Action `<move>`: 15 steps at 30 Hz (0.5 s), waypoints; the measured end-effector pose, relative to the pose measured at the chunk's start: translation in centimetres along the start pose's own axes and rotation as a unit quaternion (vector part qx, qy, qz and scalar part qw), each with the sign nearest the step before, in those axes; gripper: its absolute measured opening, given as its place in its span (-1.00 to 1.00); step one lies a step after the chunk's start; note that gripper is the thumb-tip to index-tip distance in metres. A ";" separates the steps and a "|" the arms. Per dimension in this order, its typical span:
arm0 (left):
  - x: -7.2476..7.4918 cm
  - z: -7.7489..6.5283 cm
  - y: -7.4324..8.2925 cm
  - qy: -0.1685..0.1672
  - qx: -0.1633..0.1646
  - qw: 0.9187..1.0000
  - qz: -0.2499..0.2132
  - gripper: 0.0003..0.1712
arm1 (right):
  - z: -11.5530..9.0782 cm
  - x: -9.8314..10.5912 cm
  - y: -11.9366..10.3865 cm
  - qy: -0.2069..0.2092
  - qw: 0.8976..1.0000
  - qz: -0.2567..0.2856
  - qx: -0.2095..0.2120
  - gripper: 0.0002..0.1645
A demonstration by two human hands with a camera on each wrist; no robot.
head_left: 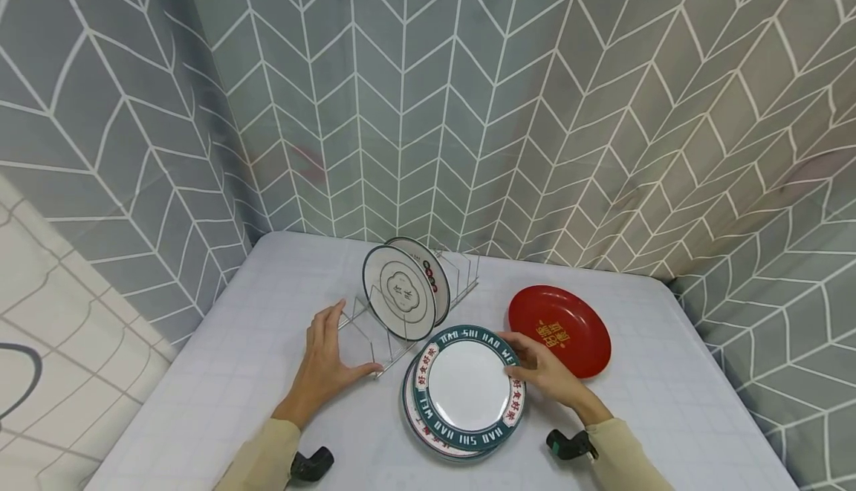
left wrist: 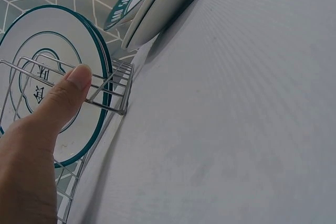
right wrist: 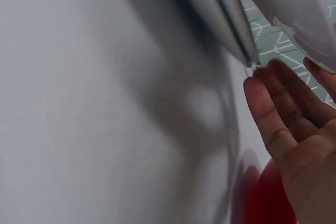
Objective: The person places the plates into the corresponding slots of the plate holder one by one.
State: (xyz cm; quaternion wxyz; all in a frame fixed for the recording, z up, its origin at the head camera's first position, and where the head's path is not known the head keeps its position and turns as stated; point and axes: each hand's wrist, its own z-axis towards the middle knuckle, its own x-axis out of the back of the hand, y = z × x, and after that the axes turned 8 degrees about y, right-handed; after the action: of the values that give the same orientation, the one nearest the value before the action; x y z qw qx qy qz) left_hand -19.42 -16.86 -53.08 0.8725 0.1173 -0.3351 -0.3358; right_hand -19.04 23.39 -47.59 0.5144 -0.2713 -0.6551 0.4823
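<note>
My left hand [head_left: 324,361] spans the near end of a wire dish rack [head_left: 371,327], thumb at one corner and fingers at the other. In the left wrist view its thumb [left wrist: 73,85] lies on a rack wire; the other fingers are hidden. Two white plates with dark rims, the front one [head_left: 384,279] bearing a central emblem, stand upright in the rack. My right hand [head_left: 545,372] pinches the right edge of a green-rimmed plate [head_left: 468,387], thumb on top. This plate is tilted up off the plates beneath it [head_left: 438,446].
A red oval plate [head_left: 562,327] with gold characters lies to the right of my right hand. All stand on a white-covered table [head_left: 234,342]. A patterned curtain [head_left: 435,105] hangs behind it. A black device [head_left: 568,445] sits by my right wrist, another [head_left: 313,465] by the left.
</note>
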 end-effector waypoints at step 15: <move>0.0 0.0 0.2 -0.004 0.002 1.000 0.001 0.59 | -1.0 1.4 0.0 0.007 0.998 0.062 -0.022 -0.27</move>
State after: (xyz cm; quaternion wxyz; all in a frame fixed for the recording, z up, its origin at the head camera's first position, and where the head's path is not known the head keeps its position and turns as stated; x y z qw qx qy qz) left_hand -19.35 -16.73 -52.99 0.8712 0.1176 -0.3394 -0.3346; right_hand -18.56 24.96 -46.98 0.4820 -0.3261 -0.6440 0.4966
